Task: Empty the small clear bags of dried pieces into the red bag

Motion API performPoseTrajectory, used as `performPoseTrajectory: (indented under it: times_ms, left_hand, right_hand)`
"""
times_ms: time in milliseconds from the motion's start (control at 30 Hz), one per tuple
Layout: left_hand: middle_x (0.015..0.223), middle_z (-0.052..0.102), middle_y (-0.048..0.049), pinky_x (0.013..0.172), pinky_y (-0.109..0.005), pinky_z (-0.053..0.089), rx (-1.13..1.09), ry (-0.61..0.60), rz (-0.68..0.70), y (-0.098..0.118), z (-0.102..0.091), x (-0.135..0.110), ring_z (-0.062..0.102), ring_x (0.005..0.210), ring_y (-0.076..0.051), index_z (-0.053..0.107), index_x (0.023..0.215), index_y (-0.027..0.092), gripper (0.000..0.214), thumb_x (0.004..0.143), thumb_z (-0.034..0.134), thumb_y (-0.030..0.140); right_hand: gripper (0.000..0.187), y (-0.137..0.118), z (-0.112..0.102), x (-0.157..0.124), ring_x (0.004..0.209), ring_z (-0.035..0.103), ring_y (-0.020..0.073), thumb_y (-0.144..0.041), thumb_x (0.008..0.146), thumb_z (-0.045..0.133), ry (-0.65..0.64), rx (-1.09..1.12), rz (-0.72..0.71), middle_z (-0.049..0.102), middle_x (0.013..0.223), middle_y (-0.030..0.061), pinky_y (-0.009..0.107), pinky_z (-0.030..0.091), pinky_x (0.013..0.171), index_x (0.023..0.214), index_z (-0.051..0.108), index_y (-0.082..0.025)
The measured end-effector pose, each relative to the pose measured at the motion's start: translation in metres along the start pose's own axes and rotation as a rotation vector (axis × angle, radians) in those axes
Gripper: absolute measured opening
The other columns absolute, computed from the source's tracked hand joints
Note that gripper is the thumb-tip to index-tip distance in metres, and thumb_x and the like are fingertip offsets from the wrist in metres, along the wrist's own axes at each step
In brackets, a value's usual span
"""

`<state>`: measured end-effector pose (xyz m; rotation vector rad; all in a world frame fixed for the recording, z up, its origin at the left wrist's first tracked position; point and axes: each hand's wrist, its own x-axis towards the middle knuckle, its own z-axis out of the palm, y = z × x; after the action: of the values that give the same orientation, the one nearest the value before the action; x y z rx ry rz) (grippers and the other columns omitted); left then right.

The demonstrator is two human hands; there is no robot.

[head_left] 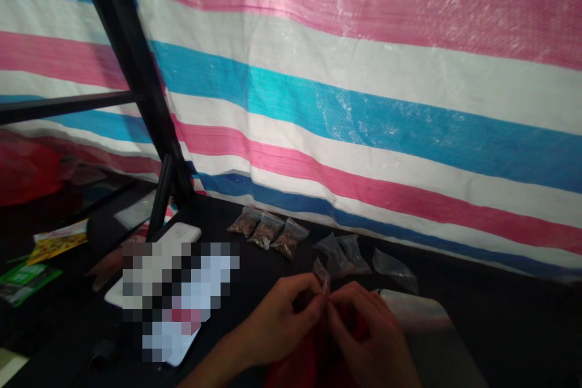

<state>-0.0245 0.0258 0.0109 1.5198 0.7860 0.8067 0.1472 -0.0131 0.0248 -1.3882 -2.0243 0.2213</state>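
My left hand and my right hand meet low in the middle, fingertips pinched together on a small clear plastic bag that sticks up between them. Something red lies under my hands. Three small filled bags of brown bits lie in a row on the dark table beyond my hands. Empty clear bags lie to the right of them.
A striped pink, white and blue tarp hangs behind the table. A black metal frame leans at the left. A white box and a blurred patch lie left of my hands. A shiny metal sheet sits to the right.
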Motion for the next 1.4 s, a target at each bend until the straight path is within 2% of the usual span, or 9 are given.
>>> performPoseTrajectory:
  times_ms: [133,300,533,667,800,967,1100,1233,1400]
  left_hand:
    - [0.065,0.044,0.0060,0.054,-0.021,0.028,0.051,0.032,-0.046,-0.007,0.007,-0.001,0.036,0.061,-0.009,0.047,0.067,0.018,0.016,0.082,0.052,0.013]
    - [0.063,0.048,0.0048,0.054,-0.022,0.031,0.027,0.102,-0.053,-0.007,0.008,0.000,0.039,0.059,-0.010,0.046,0.066,0.019,0.018,0.083,0.051,0.017]
    - [0.069,0.053,0.0023,0.061,-0.022,0.036,0.118,0.241,0.243,0.002,-0.002,0.000,0.047,0.064,-0.011,0.041,0.065,0.020,0.022,0.081,0.049,0.008]
    - [0.080,0.058,-0.0018,0.069,-0.024,0.040,0.050,0.094,0.342,0.008,-0.003,-0.006,0.053,0.075,-0.014,0.041,0.067,0.020,0.021,0.085,0.051,0.013]
    - [0.087,0.057,-0.0044,0.074,-0.028,0.041,-0.010,-0.045,0.359,0.016,-0.003,-0.011,0.054,0.083,-0.017,0.042,0.068,0.019,0.023,0.088,0.053,0.024]
    - [0.095,0.050,-0.0032,0.086,-0.031,0.039,0.126,-0.077,0.255,0.027,-0.012,-0.012,0.047,0.095,-0.019,0.042,0.073,0.020,0.026,0.091,0.054,0.033]
    - [0.096,0.045,0.0015,0.080,-0.027,0.038,0.289,-0.136,0.048,0.028,-0.025,-0.013,0.041,0.091,-0.017,0.042,0.082,0.022,0.032,0.076,0.072,0.031]
    - [0.080,0.042,0.0069,0.060,-0.024,0.030,0.249,-0.292,-0.148,0.019,-0.033,-0.011,0.037,0.069,-0.011,0.041,0.086,0.023,0.026,0.073,0.062,0.016]
    - [0.076,0.041,0.0064,0.060,-0.025,0.030,0.058,-0.125,-0.133,0.003,-0.033,-0.002,0.036,0.068,-0.012,0.042,0.082,0.022,0.013,0.075,0.049,0.013]
  right_hand:
    - [0.016,0.001,0.006,-0.003,0.059,0.059,0.0150,-0.014,0.082,0.060,0.076,-0.088,-0.076,0.062,0.065,-0.0045,0.028,0.042,0.060,0.071,0.056,-0.024]
    - [0.016,0.006,0.005,-0.010,0.061,0.058,0.0179,-0.021,0.084,0.062,0.185,-0.203,-0.016,0.062,0.065,-0.0020,0.029,0.042,0.061,0.071,0.054,-0.025]
    - [0.022,0.005,-0.011,-0.005,0.079,0.067,0.0224,-0.040,0.096,0.053,0.101,-0.089,0.151,0.075,0.081,0.0000,0.036,0.048,0.075,0.108,0.065,-0.026]
    - [0.045,0.005,-0.012,-0.001,0.099,0.068,0.0264,-0.047,0.100,0.033,0.004,0.028,0.310,0.077,0.102,0.0051,0.050,0.046,0.095,0.129,0.060,-0.026]
    - [0.051,0.010,-0.009,-0.001,0.108,0.064,0.0287,-0.057,0.092,0.048,0.022,0.086,0.429,0.074,0.113,0.0071,0.048,0.050,0.094,0.132,0.061,-0.027]
    - [0.049,0.016,-0.013,-0.005,0.109,0.063,0.0287,-0.052,0.087,0.062,0.124,0.094,0.363,0.070,0.114,0.0061,0.046,0.052,0.093,0.131,0.061,-0.030]
    - [0.046,0.017,-0.025,-0.004,0.103,0.066,0.0265,-0.044,0.086,0.065,0.211,0.085,0.268,0.068,0.111,0.0062,0.041,0.056,0.084,0.130,0.061,-0.030]
    - [0.047,0.014,-0.035,-0.005,0.104,0.066,0.0254,-0.034,0.084,0.068,0.114,0.070,0.145,0.067,0.113,0.0052,0.039,0.056,0.086,0.130,0.060,-0.031]
    - [0.052,0.007,-0.039,-0.009,0.121,0.059,0.0269,-0.020,0.082,0.068,-0.071,0.135,0.052,0.063,0.128,0.0061,0.042,0.052,0.101,0.132,0.057,-0.032]
